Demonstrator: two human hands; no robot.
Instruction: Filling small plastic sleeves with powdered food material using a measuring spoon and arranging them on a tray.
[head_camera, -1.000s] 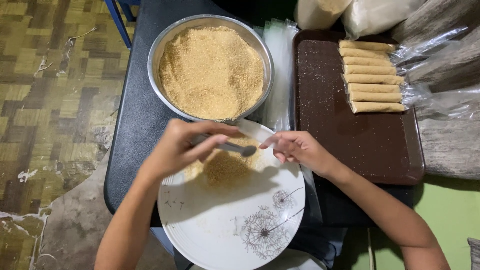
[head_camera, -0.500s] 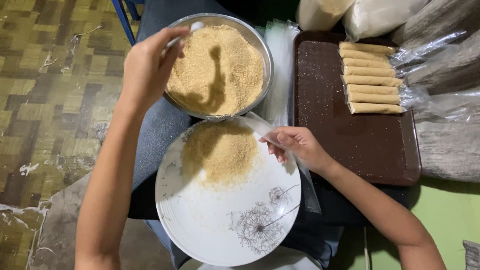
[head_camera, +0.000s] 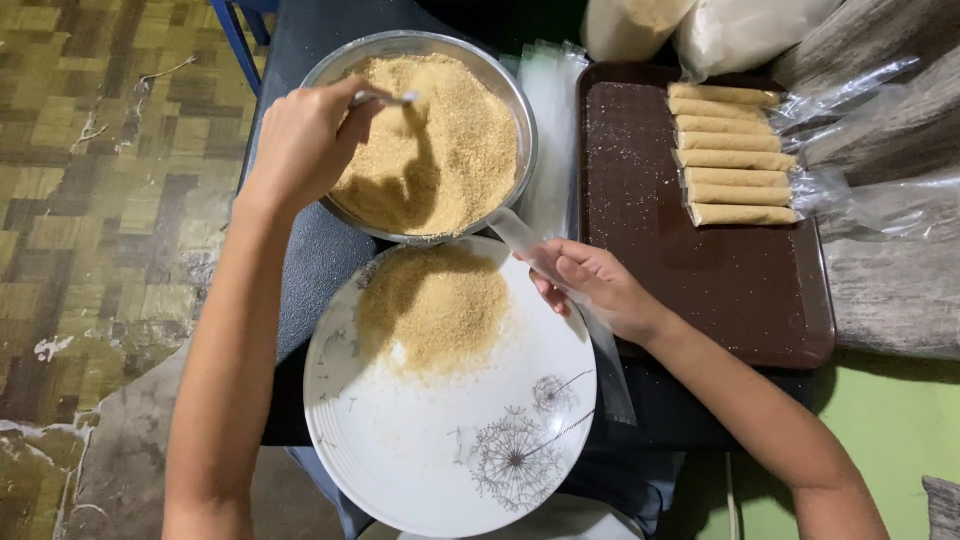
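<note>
The left hand (head_camera: 305, 140) reaches over the left rim of the round steel bowl of golden-brown granules (head_camera: 322, 80), which stands at the far left corner of the dark worktop (head_camera: 300, 260). Its fingers are pinched around the handle of a small metal spoon (head_camera: 385, 98), whose bowl end hangs just above the granules, so the hand is well placed for dipping into the heap.

Nearer the person, a white round plate printed with grey dandelion heads (head_camera: 440, 460) overlaps the worktop's near edge and touches, or all but touches, the steel bowl. A flat mound of the same granules (head_camera: 435, 310) lies on its far half, directly under the path between bowl and right hand, where it would catch anything spilled.

The right hand (head_camera: 590, 285) rests over the plate's right rim. Its fingers are curled and pressed together on a narrow clear plastic sleeve (head_camera: 530, 250), whose open end points up towards the bowl; its tail trails down past the plate's rim.

A stack of empty clear sleeves (head_camera: 555, 130) lies between the bowl and a dark brown rectangular tray (head_camera: 700, 270) on the worktop's right side. At the tray's far right corner, seven filled sleeves (head_camera: 735, 155) lie side by side in a neat row, their loose tails hanging over the tray's right edge.
</note>
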